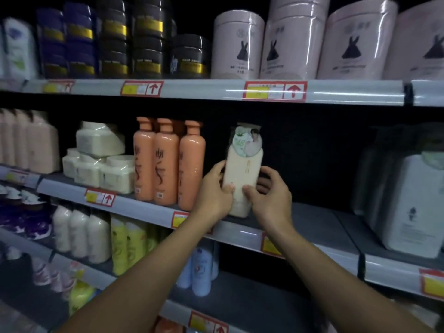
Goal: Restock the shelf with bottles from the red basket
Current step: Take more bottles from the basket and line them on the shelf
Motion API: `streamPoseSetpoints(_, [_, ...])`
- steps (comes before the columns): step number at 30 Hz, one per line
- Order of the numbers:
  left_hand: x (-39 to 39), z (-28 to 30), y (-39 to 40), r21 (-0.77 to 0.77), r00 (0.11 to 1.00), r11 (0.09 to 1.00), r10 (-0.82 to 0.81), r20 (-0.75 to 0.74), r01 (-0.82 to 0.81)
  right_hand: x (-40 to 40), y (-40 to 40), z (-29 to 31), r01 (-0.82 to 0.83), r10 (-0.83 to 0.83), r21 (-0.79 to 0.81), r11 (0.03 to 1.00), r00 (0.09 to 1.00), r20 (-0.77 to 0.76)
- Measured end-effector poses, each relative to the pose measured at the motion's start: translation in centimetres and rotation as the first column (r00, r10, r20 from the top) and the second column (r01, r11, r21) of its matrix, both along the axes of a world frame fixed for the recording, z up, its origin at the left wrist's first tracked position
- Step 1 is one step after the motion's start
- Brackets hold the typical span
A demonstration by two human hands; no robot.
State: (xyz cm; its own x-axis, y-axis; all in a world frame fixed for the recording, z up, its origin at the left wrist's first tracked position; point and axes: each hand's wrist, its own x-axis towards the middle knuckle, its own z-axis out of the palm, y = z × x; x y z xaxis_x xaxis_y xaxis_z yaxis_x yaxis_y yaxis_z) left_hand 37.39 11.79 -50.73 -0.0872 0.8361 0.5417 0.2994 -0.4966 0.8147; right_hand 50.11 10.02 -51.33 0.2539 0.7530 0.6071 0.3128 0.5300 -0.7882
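A cream bottle with a round paper tag at its neck stands upright on the middle shelf, just right of three orange bottles. My left hand grips its left side, thumb on the front. My right hand grips its right side, thumb pressed low on the front. The bottle's base sits near the shelf's front edge. The red basket is out of view.
Dark bare shelf space stretches right of the cream bottle up to a big white bottle. White packs lie left of the orange bottles. Pink canisters and dark jars fill the top shelf. Lower shelves hold pale and yellow bottles.
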Motion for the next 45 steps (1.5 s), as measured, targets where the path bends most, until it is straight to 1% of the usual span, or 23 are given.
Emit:
streamPoseSetpoints(2, [-0.6, -0.8, 0.9, -0.010, 0.999, 1.000, 0.029, -0.026, -0.029, -0.4, 1.1, -0.7, -0.002, 0.002, -0.009, 1.000, 1.000, 0.019])
streamPoseSetpoints(5, [-1.0, -1.6, 1.8, -0.008, 0.997, 0.997, 0.072, -0.021, -0.072, -1.0, 2.0, -1.2, 0.016, -0.016, 0.003, 1.000, 0.998, 0.055])
streamPoseSetpoints(7, [-1.0, -1.7, 2.1, 0.006, 0.994, 0.995, 0.100, -0.035, -0.099, -1.0, 2.1, -1.3, 0.019, -0.018, -0.001, 1.000, 0.994, 0.108])
streamPoseSetpoints(11, [-1.1, -1.9, 2.2, 0.018, 0.991, 0.993, 0.121, -0.052, -0.120, -0.6, 1.7, -2.4, 0.105, -0.084, -0.080, 0.991, 0.971, 0.223])
streamPoseSetpoints(14, [-1.5, -2.0, 2.8, -0.017, 0.994, 0.994, 0.107, -0.007, -0.107, -0.8, 1.9, -2.7, 0.191, -0.158, -0.140, 0.971, 0.963, 0.218])
streamPoseSetpoints(19, [-1.4, -2.2, 3.7, -0.020, 0.994, 0.994, 0.107, 0.007, -0.107, -1.5, 2.3, -2.3, 0.231, -0.186, -0.183, 0.956, 0.954, 0.237])
streamPoseSetpoints(26, [-1.1, -2.4, 3.8, -0.038, 0.996, 0.997, 0.073, 0.050, -0.071, -1.4, 2.5, -2.2, 0.250, -0.200, -0.227, 0.941, 0.955, 0.221])
streamPoseSetpoints(32, [-1.2, -2.4, 3.4, -0.061, 0.993, 0.994, 0.092, 0.069, -0.088, -1.7, 1.8, -2.3, 0.263, -0.212, -0.195, 0.945, 0.946, 0.245])
streamPoseSetpoints(39, [-1.1, -2.5, 2.6, -0.060, 0.995, 0.996, 0.066, 0.074, -0.062, -1.6, 1.4, -2.5, 0.235, -0.186, -0.166, 0.958, 0.946, 0.267])
streamPoseSetpoints(41, [-0.9, -2.4, 2.1, -0.029, 0.995, 0.997, 0.070, 0.074, -0.068, -1.7, 1.2, -2.4, 0.223, -0.181, -0.139, 0.965, 0.948, 0.260])
streamPoseSetpoints(45, [-0.4, -1.9, 0.7, 0.064, 0.991, 0.990, 0.122, 0.060, -0.126, -1.5, -0.2, -1.5, 0.214, -0.202, -0.022, 0.977, 0.949, 0.240])
